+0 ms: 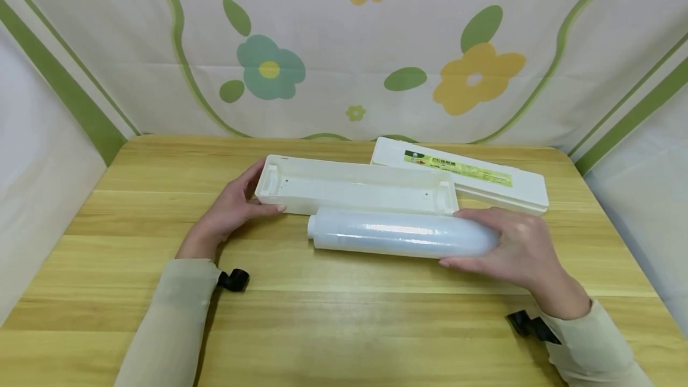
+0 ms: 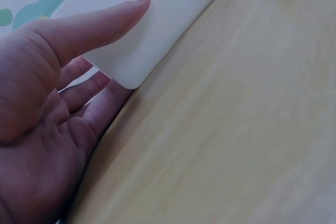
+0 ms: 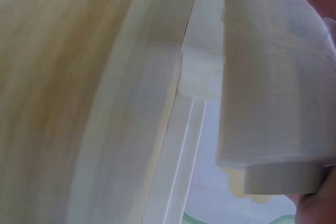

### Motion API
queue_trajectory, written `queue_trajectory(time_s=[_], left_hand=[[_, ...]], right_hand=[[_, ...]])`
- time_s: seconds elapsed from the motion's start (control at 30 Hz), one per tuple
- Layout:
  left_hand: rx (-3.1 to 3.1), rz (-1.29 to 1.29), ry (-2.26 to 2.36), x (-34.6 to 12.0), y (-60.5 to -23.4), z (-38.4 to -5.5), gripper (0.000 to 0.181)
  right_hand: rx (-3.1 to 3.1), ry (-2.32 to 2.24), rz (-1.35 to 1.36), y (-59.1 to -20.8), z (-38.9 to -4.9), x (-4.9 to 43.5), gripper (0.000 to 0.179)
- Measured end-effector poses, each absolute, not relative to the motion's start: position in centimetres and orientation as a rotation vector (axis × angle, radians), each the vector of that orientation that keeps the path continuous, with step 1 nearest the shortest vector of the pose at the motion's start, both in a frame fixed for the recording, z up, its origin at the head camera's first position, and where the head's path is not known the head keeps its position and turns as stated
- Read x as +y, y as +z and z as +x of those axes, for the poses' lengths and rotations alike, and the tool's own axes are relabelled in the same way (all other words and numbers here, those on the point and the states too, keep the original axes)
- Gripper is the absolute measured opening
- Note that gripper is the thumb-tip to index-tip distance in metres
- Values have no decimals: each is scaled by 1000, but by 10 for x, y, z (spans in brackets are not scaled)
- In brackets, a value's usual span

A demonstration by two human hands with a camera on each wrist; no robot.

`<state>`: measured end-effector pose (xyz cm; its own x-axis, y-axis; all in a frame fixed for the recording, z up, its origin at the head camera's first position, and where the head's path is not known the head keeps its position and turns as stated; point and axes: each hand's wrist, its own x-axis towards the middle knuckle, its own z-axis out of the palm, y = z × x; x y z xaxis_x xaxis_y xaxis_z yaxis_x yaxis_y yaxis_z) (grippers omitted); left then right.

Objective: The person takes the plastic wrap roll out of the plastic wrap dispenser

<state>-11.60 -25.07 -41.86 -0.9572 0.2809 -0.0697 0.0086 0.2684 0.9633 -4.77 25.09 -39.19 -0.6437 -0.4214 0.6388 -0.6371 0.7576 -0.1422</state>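
Note:
A roll of cling film (image 1: 398, 235) lies level just in front of a white open box (image 1: 344, 200). My right hand (image 1: 518, 246) grips the roll near its right end, thumb on the near side and fingers over the far side. In the right wrist view the roll (image 3: 278, 77) shows its core (image 3: 283, 178) sticking out at the end. The left hand (image 1: 236, 202) holds the box's left end, thumb along the front wall and fingers behind. The left wrist view shows that thumb against the box's wall (image 2: 142, 40). Inside, the box has a holder at each end.
Behind the box to the right lies a long white lid (image 1: 529, 187) with a green and yellow label (image 1: 457, 169). The wooden table (image 1: 344, 327) meets a flowered cloth backdrop (image 1: 333, 94). Black camera mounts hang at both wrists.

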Motion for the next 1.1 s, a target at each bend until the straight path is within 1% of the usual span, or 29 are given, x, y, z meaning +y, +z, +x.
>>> queue_trajectory(time_s=[0.63,1.1], left_hand=[[2304,252,1761,-255,-419,-115,107],[2301,255,1751,-253,-417,-115,107]], right_hand=[[-2741,497,673,-390,-46,245,88],[-2813,550,628,-394,-47,246,89]])
